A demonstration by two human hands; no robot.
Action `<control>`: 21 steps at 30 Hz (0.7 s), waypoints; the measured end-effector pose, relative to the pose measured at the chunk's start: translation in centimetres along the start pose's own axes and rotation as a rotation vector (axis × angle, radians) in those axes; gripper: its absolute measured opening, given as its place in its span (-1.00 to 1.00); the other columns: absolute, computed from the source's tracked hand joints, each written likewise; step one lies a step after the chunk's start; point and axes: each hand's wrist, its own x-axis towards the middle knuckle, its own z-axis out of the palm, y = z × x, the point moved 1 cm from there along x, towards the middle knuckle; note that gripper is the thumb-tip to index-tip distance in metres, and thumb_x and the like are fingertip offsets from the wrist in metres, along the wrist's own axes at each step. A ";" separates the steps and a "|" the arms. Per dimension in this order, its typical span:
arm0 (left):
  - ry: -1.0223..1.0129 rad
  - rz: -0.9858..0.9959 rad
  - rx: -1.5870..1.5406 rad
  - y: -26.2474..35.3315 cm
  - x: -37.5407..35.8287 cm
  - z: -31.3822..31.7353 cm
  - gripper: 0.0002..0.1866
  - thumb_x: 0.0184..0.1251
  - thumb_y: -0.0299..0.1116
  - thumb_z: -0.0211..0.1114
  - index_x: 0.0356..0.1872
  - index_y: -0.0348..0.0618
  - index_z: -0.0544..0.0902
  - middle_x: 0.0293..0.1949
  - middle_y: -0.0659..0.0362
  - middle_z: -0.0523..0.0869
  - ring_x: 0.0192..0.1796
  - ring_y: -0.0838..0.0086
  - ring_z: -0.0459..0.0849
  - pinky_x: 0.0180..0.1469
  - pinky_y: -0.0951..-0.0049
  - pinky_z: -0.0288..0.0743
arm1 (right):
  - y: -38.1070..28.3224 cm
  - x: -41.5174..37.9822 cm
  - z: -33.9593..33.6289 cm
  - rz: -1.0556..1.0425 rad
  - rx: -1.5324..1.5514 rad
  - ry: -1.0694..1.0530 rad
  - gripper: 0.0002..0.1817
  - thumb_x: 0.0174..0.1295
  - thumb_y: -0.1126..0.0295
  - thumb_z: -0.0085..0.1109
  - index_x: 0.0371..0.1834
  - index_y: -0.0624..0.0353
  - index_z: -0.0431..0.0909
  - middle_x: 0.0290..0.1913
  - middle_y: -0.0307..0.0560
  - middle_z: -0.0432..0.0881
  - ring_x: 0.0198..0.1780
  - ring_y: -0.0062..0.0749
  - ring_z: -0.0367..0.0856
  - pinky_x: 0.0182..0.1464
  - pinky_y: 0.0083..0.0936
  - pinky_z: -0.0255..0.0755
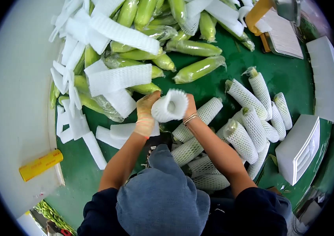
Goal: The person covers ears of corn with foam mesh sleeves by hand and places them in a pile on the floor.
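My left hand [147,107] and my right hand [190,107] are closed on either side of a white foam net sleeve [170,106], its open end facing up. Whether a vegetable is inside the sleeve cannot be made out. Behind my hands lie long green vegetables in clear film [199,69]. Flat foam nets [120,80] lie over the pile at the left. On the right, several vegetables in foam nets [241,141] lie together, some of them under and beside my right forearm.
A yellow roll [41,165] lies at the left edge. White foam boxes [297,149] stand at the right. A metal-topped device with a yellow part [283,35] is at the back right. The green table [292,74] runs beneath everything.
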 end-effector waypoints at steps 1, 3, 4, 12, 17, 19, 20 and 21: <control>-0.019 0.201 0.188 -1.8 1.3 -1.6 -0.90 0.19 -0.49 0.25 -0.50 -0.22 0.59 -0.55 0.29 0.54 -0.49 0.61 0.49 -0.43 0.56 0.37 | 1.3 0.3 0.4 0.067 -0.044 0.028 -0.76 0.09 0.34 0.16 -0.41 0.37 0.61 -0.53 0.01 0.62 -0.48 -0.36 0.58 -0.36 -0.46 0.42; -0.055 0.251 0.188 -4.8 3.9 -3.6 -0.86 0.25 -0.45 0.22 -0.50 -0.18 0.52 -0.57 0.32 0.45 -0.51 0.62 0.44 -0.45 0.53 0.34 | 3.3 0.9 0.9 0.175 -0.092 -0.001 -0.67 0.13 0.20 0.17 -0.32 0.33 0.61 -0.48 -0.01 0.63 -0.42 -0.38 0.58 -0.29 -0.48 0.42; -0.108 0.203 0.075 -6.6 5.2 -4.7 -0.84 0.28 -0.43 0.20 -0.50 -0.16 0.48 -0.58 0.33 0.41 -0.51 0.62 0.41 -0.45 0.52 0.32 | 2.6 0.7 0.8 0.174 -0.089 -0.007 -0.67 0.13 0.20 0.17 -0.32 0.33 0.61 -0.48 -0.01 0.63 -0.42 -0.38 0.58 -0.29 -0.48 0.42; -0.368 0.885 1.201 2.5 -8.1 4.6 -0.72 0.04 -0.39 0.35 -0.19 -0.15 0.57 -0.14 0.12 0.60 -0.02 0.30 0.54 0.02 0.33 0.38 | -11.4 -6.4 -10.2 0.129 -0.226 -0.899 -0.29 -0.08 0.20 0.30 0.18 0.17 0.30 0.03 -0.01 0.46 0.08 -0.27 0.44 0.11 -0.38 0.35; 0.242 1.133 1.817 13.8 -2.0 3.0 -0.59 0.00 -0.30 0.34 -0.08 -0.17 0.53 -0.12 0.06 0.59 0.00 0.20 0.49 0.06 0.23 0.30 | -10.9 -14.0 -11.5 -0.469 -0.993 -0.922 -0.32 -0.14 0.30 0.36 0.11 0.25 0.32 -0.02 0.10 0.40 0.06 -0.04 0.41 0.07 -0.26 0.35; 0.231 1.123 1.941 14.0 0.9 0.9 -0.61 -0.01 -0.28 0.34 -0.12 -0.17 0.55 -0.17 0.05 0.61 -0.05 0.22 0.53 0.05 0.23 0.30 | -10.9 -12.8 -9.0 -0.582 -0.951 -0.759 -0.38 -0.05 0.30 0.34 0.08 0.26 0.29 -0.04 0.16 0.39 0.03 0.05 0.40 0.03 -0.23 0.36; 0.062 0.985 2.037 13.8 1.8 0.0 -0.67 -0.02 -0.25 0.34 -0.22 -0.18 0.57 -0.25 0.04 0.64 -0.12 0.19 0.57 -0.01 0.25 0.34 | -11.3 -9.4 -6.8 -0.603 -0.792 -0.592 -0.41 0.01 0.28 0.31 0.06 0.27 0.27 -0.06 0.21 0.38 0.01 0.13 0.38 0.02 -0.20 0.35; -0.107 0.846 2.118 13.6 2.2 -0.2 -0.71 -0.03 -0.22 0.33 -0.33 -0.19 0.60 -0.34 0.03 0.66 -0.19 0.16 0.61 -0.07 0.27 0.38 | -12.0 -6.3 -4.9 -0.608 -0.684 -0.416 -0.40 0.05 0.30 0.29 0.09 0.32 0.23 -0.02 0.25 0.37 0.03 0.19 0.36 0.02 -0.21 0.36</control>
